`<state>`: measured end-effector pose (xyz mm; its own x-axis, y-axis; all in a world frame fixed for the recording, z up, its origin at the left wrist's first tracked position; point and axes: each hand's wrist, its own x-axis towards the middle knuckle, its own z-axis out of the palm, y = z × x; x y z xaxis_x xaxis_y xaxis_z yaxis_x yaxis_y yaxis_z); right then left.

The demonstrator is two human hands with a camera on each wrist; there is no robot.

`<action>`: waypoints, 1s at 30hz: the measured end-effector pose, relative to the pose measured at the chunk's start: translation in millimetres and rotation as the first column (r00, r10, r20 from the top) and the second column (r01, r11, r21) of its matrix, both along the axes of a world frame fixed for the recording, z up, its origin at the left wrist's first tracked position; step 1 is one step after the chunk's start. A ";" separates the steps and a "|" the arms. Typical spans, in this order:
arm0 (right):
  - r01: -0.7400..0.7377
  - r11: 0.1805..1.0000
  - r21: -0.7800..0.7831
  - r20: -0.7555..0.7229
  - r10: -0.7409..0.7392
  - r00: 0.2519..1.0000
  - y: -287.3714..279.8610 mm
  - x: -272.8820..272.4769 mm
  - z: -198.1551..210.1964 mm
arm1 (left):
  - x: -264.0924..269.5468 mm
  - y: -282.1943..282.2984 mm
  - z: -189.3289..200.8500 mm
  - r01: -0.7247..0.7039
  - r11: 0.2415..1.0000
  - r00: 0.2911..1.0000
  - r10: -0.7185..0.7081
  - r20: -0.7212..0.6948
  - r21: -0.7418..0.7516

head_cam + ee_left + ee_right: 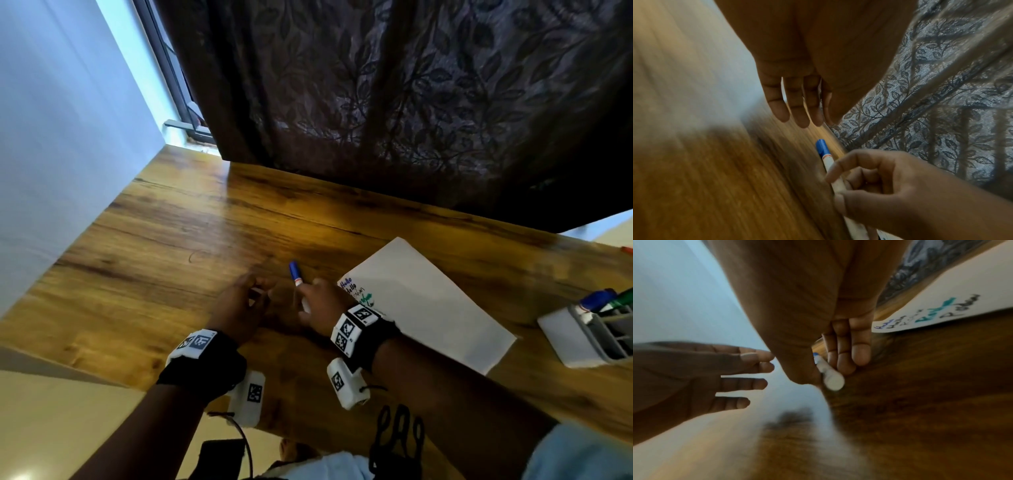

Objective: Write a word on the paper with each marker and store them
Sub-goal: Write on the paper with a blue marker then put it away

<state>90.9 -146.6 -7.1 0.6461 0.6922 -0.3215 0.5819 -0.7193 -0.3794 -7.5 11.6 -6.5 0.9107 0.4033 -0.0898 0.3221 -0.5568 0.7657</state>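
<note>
Centre of head frame: right hand (pixel 317 305) pinches capped blue marker (pixel 295 272) just left of paper (pixel 424 301); left hand (pixel 245 301) empty, fingers relaxed, beside it. Cap on, so storing in holder (pixel 582 339), lower right, probably follows.

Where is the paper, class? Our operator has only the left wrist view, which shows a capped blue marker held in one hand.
Observer: The head view shows the paper flat on the table, just right of the right hand, which grips the blue marker.
Operator: Is anything written on it?
Observer: Yes. The right wrist view shows written words in blue, dark and green ink near one corner.
Operator: Where do markers get stored?
Observer: A white holder stands right of the paper, with stored markers already in it.
</note>
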 end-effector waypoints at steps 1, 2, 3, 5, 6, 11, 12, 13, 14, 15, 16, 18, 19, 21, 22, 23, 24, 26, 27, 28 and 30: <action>0.009 1.000 0.025 -0.022 -0.008 1.000 -5.6 0.5 0.8 | 0.5 0.5 -0.2 -0.009 1.000 1.000 0.009 -0.003 -0.006; 0.021 0.998 0.065 -0.054 -0.017 0.998 -12.6 0.8 3.7 | 0.4 1.0 0.0 -0.017 1.000 1.000 0.017 -0.003 -0.005; 0.035 0.993 0.114 -0.095 -0.024 0.995 -21.2 0.8 8.3 | 1.0 -0.1 2.0 -0.024 1.000 1.000 0.024 -0.004 0.010; 0.071 0.967 0.245 -0.182 -0.026 0.983 -41.1 0.6 17.8 | 3.2 -5.2 7.8 0.005 1.000 1.000 -0.005 0.023 0.021; 0.099 0.946 0.309 -0.231 -0.026 0.973 -52.4 1.3 23.6 | 6.3 -10.0 11.7 0.039 0.999 0.998 -0.039 0.049 -0.002; 0.302 0.832 0.465 -0.378 -0.122 0.918 -117.2 12.5 45.8 | 30.7 -52.4 30.3 0.151 0.987 0.989 -0.150 0.019 -0.048; 0.345 0.803 0.486 -0.389 -0.155 0.908 -129.6 16.1 48.0 | 35.4 -59.4 30.4 0.189 0.981 0.982 -0.187 0.040 -0.047; 0.391 0.767 0.509 -0.409 -0.184 0.894 -140.5 18.9 49.6 | 39.4 -64.9 30.2 0.238 0.970 0.970 -0.236 0.056 -0.038; 0.442 0.720 0.536 -0.432 -0.216 0.876 -152.9 21.4 52.1 | 44.2 -73.4 32.7 0.294 0.955 0.954 -0.291 0.077 -0.033; 0.490 0.663 0.565 -0.460 -0.240 0.855 -164.7 22.9 56.1 | 49.2 -82.2 36.1 0.339 0.940 0.938 -0.335 0.091 -0.033; 0.541 0.603 0.586 -0.495 -0.261 0.829 -175.7 24.2 60.0 | 54.7 -92.5 39.8 0.371 0.928 0.925 -0.365 0.106 -0.037; 0.656 0.468 0.592 -0.611 -0.270 0.744 -194.3 24.3 68.0 | 65.4 -116.0 49.3 0.406 0.912 0.909 -0.397 0.129 -0.059; 0.707 0.405 0.579 -0.678 -0.242 0.694 -201.8 23.5 70.9 | 69.6 -129.2 54.1 0.433 0.899 0.895 -0.420 0.150 -0.070; 0.753 0.356 0.553 -0.761 -0.152 0.631 -214.6 21.6 74.6 | 75.8 -154.3 62.7 0.498 0.864 0.858 -0.479 0.186 -0.072; 0.749 0.376 0.546 -0.769 -0.130 0.626 -219.0 20.4 76.8 | 78.3 -165.5 66.0 0.527 0.847 0.840 -0.508 0.192 -0.069; 0.733 0.411 0.541 -0.761 -0.131 0.635 -222.9 19.4 79.3 | 80.7 -176.0 69.8 0.551 0.832 0.826 -0.532 0.185 -0.063; 0.711 0.445 0.544 -0.742 -0.140 0.655 -226.9 18.8 81.0 | 83.2 -185.3 72.2 0.568 0.822 0.816 -0.554 0.165 -0.051; 0.676 0.477 0.561 -0.704 -0.155 0.693 -233.7 17.0 83.5 | 87.7 -198.0 74.6 0.592 0.805 0.804 -0.585 0.108 -0.043; 0.669 0.476 0.571 -0.694 -0.156 0.703 -236.3 16.7 85.4 | 88.9 -202.3 75.8 0.604 0.795 0.796 -0.599 0.092 -0.054; 0.664 0.474 0.578 -0.690 -0.149 0.708 -238.9 15.8 87.7 | 89.8 -204.7 76.2 0.617 0.785 0.786 -0.611 0.093 -0.060; 0.633 0.520 0.573 -0.683 -0.124 0.720 -242.9 19.8 95.1 | 92.0 -209.6 77.7 0.643 0.764 0.765 -0.638 0.088 -0.046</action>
<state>110.6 -389.5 88.1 0.8122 0.5514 -0.1903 -0.1444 -0.1261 -0.9815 84.5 -198.0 71.2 0.9593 -0.2811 -0.0283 -0.1403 -0.5608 0.8160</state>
